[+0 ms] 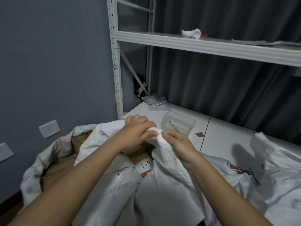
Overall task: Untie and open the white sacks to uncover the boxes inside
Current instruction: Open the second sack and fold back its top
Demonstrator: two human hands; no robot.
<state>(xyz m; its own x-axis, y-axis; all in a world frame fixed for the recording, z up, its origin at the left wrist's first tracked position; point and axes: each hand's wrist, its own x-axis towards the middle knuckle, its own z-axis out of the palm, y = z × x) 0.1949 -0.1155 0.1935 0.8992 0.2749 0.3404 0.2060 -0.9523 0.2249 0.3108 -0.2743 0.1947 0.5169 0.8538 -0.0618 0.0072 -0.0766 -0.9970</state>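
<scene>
A white woven sack lies in front of me with its bunched neck raised. My left hand grips the top of that neck from the left. My right hand pinches a thin string at the neck from the right. Through a gap in the sack I see a box with yellow tape and a label marked "1-6". Another white sack on the left lies open over a brown cardboard box. A third white sack with printing lies on the right.
The sacks rest on a low white shelf board. A clear plastic tub stands just beyond my hands, with flat packets behind it. A white metal rack rises at the left, its upper shelf holding a crumpled white cloth. Dark curtains hang behind.
</scene>
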